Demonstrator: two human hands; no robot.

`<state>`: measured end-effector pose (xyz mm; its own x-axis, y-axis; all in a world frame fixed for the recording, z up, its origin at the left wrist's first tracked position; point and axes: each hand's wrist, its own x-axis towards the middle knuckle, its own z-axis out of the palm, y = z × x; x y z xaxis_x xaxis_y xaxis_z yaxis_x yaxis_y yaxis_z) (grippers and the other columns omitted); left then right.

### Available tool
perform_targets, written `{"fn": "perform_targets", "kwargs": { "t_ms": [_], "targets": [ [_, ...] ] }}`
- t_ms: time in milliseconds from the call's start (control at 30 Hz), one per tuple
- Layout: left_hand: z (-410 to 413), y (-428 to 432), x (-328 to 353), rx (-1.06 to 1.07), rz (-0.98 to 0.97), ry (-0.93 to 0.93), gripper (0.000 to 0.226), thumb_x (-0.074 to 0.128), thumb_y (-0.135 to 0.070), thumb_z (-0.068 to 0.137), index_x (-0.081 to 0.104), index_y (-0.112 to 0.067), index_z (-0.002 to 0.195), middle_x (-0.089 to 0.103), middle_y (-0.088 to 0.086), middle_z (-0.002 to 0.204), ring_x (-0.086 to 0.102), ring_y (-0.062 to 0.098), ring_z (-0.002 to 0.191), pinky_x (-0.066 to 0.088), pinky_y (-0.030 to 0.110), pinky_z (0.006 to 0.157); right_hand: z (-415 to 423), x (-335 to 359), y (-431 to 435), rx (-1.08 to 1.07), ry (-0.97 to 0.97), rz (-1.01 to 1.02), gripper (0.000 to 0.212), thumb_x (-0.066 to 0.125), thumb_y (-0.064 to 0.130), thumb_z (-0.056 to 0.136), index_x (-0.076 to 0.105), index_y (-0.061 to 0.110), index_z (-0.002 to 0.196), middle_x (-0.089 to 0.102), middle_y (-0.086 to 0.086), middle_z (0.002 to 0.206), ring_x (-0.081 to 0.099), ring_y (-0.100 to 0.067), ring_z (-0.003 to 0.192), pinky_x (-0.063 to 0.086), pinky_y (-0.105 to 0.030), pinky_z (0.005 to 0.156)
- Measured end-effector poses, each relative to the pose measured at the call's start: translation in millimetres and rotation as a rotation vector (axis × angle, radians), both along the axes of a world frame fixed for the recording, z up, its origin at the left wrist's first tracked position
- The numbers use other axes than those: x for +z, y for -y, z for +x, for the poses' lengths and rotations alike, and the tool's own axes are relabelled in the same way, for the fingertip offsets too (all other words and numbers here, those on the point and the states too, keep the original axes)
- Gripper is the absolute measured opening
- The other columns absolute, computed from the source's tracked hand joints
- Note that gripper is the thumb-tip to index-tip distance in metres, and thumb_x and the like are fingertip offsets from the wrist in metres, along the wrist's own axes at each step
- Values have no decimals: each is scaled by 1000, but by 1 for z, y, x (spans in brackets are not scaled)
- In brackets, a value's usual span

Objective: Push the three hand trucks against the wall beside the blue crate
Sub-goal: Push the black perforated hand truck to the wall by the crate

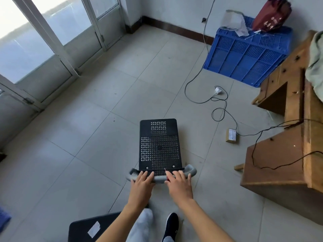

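A hand truck with a black perforated deck (160, 145) stands on the tiled floor in front of me, its grey handle bar (189, 169) nearest to me. My left hand (141, 184) and my right hand (179, 184) both lie over that handle bar, side by side, fingers curled on it. A second black platform (87, 229) with a white label shows at the bottom edge, behind my left arm. The blue crate (244, 56) sits against the far wall at the upper right, well ahead of the truck.
A black cable (218, 109) with a white plug (218, 89) and a small cardboard box (231, 135) lie on the floor between truck and crate. Wooden furniture (288, 137) fills the right side. Glass doors (43, 49) line the left. A red bag (272, 14) rests on the crate.
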<state>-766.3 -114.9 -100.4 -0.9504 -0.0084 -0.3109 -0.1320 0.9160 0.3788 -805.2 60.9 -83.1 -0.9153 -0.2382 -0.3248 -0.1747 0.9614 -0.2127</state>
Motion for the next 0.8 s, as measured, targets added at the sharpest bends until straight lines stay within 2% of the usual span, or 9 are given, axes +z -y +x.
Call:
{"fn": "perform_targets", "kwargs": {
  "t_ms": [67, 167, 300, 500, 633, 733, 800],
  "targets": [
    [-30, 12, -6, -19, -17, 27, 52, 75, -23, 78, 55, -26, 126, 62, 5, 125, 53, 30, 123, 50, 51, 80, -26, 2, 8, 1, -4, 1, 50, 75, 46, 73, 60, 34, 119, 64, 7, 100, 59, -23, 105, 45, -62, 89],
    [-76, 29, -13, -8, -14, 75, 55, 80, -17, 72, 59, -29, 121, 64, 4, 121, 55, 31, 120, 50, 62, 78, -68, 2, 26, -21, -2, 13, 50, 75, 45, 73, 59, 34, 119, 65, 7, 101, 59, -22, 105, 46, -60, 89],
    [-148, 61, -13, -41, 17, 93, 54, 80, -18, 70, 58, -32, 117, 63, -3, 114, 55, 26, 119, 47, 67, 78, -131, -1, 60, -41, -31, 19, 51, 78, 45, 72, 60, 34, 118, 66, 7, 100, 61, -22, 101, 49, -60, 85],
    [-252, 112, -9, -94, 11, 81, 47, 69, -11, 80, 58, -30, 122, 61, -4, 119, 49, 22, 123, 38, 68, 90, -222, 1, 108, -103, -23, 27, 49, 80, 45, 68, 64, 31, 112, 67, 6, 93, 64, -22, 94, 50, -61, 81],
    [-325, 133, -4, -125, 7, 105, 42, 59, -20, 90, 52, -31, 131, 56, -5, 127, 40, 18, 129, 30, 68, 98, -284, -1, 128, -151, -41, 3, 46, 73, 45, 77, 58, 33, 119, 65, 7, 97, 59, -21, 100, 46, -60, 90],
    [-376, 142, -5, -126, 8, 80, 42, 60, -22, 90, 53, -31, 130, 57, -6, 125, 42, 18, 128, 30, 69, 98, -331, -4, 138, -177, -64, -4, 46, 71, 45, 79, 56, 33, 121, 64, 6, 97, 58, -22, 100, 46, -59, 90],
    [-410, 148, -5, -137, 21, 45, 42, 67, -19, 85, 58, -29, 125, 61, -4, 117, 49, 21, 121, 35, 71, 93, -363, -5, 143, -174, -72, -1, 47, 69, 45, 81, 55, 31, 124, 64, 4, 97, 58, -23, 101, 45, -57, 89]
  ]
}}
